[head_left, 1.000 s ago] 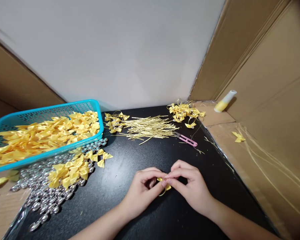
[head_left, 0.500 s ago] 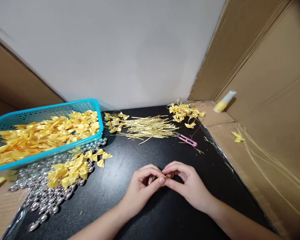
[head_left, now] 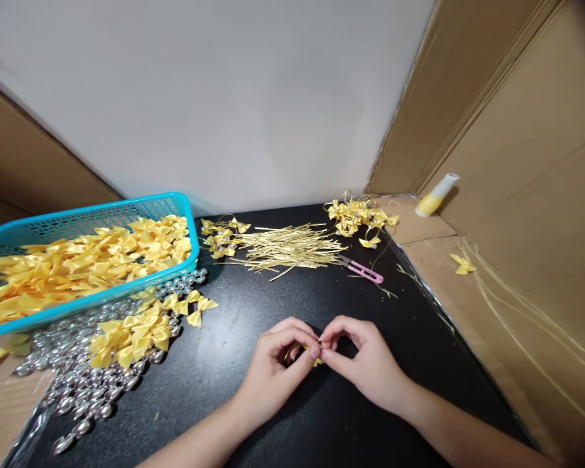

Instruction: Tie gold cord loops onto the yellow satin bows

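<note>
Both my hands meet low over the black tabletop, fingertips touching. Between thumb and fingers my left hand pinches a small yellow ribbon bow, mostly hidden behind the fingers. A thin golden loop shows inside the curl of that hand. My right hand has thumb and forefinger pressed together at the bow's edge, on what looks like a fine golden cord. Beyond the hands lie a pile of gold cord pieces and pink thread snips.
At left, a turquoise basket holds many yellow bows. Silver beads spread before it, with loose bows on top. Corded bows are heaped at the back right. A yellow-and-white thread cone stands on cardboard at right.
The bow has shifted further into my left fingers and shows less below the hands. My right fingertips have moved slightly, staying against the left ones.
</note>
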Demonstrator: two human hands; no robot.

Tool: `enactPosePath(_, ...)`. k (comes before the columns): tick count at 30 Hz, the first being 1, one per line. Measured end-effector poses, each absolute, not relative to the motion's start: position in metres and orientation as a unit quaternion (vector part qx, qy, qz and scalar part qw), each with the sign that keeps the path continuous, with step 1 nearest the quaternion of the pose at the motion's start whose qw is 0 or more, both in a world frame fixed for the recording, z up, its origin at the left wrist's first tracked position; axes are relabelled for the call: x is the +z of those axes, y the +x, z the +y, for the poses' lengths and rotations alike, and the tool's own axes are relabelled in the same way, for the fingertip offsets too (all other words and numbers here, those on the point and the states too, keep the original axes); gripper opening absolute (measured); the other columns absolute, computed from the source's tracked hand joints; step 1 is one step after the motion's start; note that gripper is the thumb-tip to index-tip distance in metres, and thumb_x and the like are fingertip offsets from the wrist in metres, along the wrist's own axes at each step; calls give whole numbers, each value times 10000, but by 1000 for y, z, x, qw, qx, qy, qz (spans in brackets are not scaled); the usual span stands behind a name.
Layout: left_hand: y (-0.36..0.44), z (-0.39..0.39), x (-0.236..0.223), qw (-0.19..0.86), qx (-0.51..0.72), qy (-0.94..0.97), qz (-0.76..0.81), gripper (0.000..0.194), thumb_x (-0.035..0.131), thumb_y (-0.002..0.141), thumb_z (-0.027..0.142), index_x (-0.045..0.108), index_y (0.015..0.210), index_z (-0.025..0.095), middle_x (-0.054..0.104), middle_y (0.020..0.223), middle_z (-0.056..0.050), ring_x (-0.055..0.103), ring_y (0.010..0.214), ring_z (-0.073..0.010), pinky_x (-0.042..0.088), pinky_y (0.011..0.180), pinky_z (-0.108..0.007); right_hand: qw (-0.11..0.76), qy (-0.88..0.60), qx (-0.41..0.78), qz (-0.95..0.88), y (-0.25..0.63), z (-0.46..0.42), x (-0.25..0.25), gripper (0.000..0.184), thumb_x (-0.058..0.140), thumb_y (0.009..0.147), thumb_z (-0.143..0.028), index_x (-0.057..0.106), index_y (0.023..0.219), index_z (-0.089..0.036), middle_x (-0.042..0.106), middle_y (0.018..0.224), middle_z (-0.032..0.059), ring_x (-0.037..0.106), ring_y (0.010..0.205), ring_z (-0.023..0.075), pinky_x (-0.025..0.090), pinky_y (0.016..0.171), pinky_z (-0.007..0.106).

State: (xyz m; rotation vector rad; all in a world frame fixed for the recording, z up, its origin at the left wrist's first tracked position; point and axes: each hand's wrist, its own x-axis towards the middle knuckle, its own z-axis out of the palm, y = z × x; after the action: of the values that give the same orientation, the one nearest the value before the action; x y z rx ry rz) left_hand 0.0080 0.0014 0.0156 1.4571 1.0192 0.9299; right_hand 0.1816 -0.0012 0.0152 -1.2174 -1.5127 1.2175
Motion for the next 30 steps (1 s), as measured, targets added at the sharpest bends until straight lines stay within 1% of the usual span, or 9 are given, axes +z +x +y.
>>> enactPosePath(2, 8, 2, 15, 533, 389, 614, 434, 196, 640, 856, 289, 691, 726, 152, 650, 801, -78, 557, 666, -151, 408, 565, -235, 414, -485, 475, -607, 182, -1, 15, 77, 677, 711, -109, 656, 742, -176, 678, 685, 5, 615, 632, 133, 508, 619, 246)
enactPosePath(6, 7, 1, 13, 531, 384, 620, 432, 194, 635, 864, 297, 685, 740, 156, 622, 809, -66, 535, 664, -140, 404, 573, -235, 418, -477, 444, -634, 182, -1, 14, 174, 657, 704, -55, 668, 817, -187, 693, 777, 12, 639, 732, 143, 514, 702, 255)
enactPosePath(8, 7, 0, 12, 530, 377, 623, 433, 193, 631, 868, 301, 687, 751, 158, 606, 828, -62, 533, 668, -137, 405, 576, -235, 413, -474, 439, -642, 182, -2, 13, 193, 658, 706, -44, 672, 831, -190, 694, 797, 11, 641, 752, 141, 510, 717, 251)
enactPosePath(14, 7, 0, 12, 528, 375, 628, 431, 191, 618, 874, 303, 680, 757, 166, 592, 869, -64, 546, 692, -144, 423, 582, -239, 414, -483, 457, -622, 180, -3, 14, 118, 665, 720, -77, 650, 773, -181, 667, 720, -5, 609, 671, 123, 489, 656, 232)
enactPosePath(22, 9, 1, 14, 469, 394, 645, 457, 160, 614, 854, 239, 667, 725, 161, 597, 803, -47, 500, 611, -115, 388, 522, -214, 409, -490, 459, -618, 183, -2, 13, 89, 630, 747, -106, 622, 777, -190, 644, 719, -5, 573, 665, 132, 477, 648, 254)
enactPosePath(24, 9, 1, 15, 451, 396, 655, 459, 151, 610, 850, 219, 667, 724, 161, 599, 788, -45, 508, 615, -118, 393, 524, -214, 413, -482, 443, -633, 185, -3, 13, 119, 614, 743, -85, 622, 792, -193, 643, 733, -4, 578, 686, 137, 481, 665, 257)
enactPosePath(27, 9, 1, 15, 437, 390, 669, 457, 140, 610, 847, 208, 677, 733, 162, 608, 782, -47, 522, 621, -123, 404, 528, -218, 415, -472, 411, -660, 186, -3, 15, 170, 616, 739, -70, 642, 850, -196, 671, 803, 12, 616, 769, 153, 496, 736, 272)
enactPosePath(30, 9, 0, 14, 427, 384, 682, 454, 137, 615, 844, 205, 693, 739, 164, 615, 773, -48, 527, 609, -122, 402, 515, -215, 407, -479, 388, -674, 185, -3, 15, 154, 628, 758, -76, 662, 848, -196, 698, 830, 22, 647, 797, 156, 504, 756, 266)
